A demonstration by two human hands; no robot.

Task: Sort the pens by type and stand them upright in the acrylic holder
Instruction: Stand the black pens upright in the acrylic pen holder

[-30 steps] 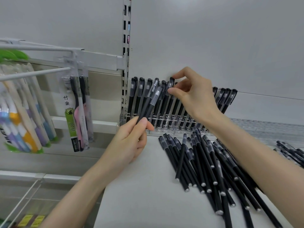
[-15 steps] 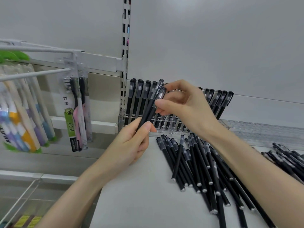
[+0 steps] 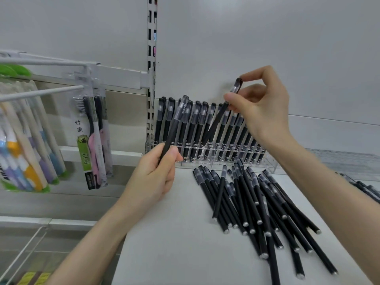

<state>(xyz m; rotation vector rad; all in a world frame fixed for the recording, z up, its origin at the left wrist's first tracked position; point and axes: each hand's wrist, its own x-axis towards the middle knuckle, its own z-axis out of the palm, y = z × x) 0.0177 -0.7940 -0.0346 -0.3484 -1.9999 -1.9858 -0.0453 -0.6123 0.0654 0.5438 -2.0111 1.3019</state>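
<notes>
A clear acrylic holder [image 3: 269, 164] stands at the back of the white shelf [image 3: 176, 243], with several black capped pens [image 3: 192, 128] upright in its slots. My left hand [image 3: 156, 177] grips one black pen [image 3: 174, 124] by its lower barrel, tilted, cap up, in front of the holder's left part. My right hand [image 3: 261, 108] pinches another black pen [image 3: 218, 122] near its cap. That pen slants down to the left, with its tip among the standing pens. A pile of loose black pens [image 3: 253, 204] lies on the shelf before the holder.
Packs of toothbrushes [image 3: 24, 145] and a hanging toothbrush pack [image 3: 92, 140] dangle from white hooks on the left. A slotted metal upright [image 3: 151, 64] runs up the back wall. More black pens [image 3: 366, 188] lie at the far right edge.
My right hand has taken one pen from my left hand's pair and carried it up and to the right over the holder. My left hand holds one pen, almost still.
</notes>
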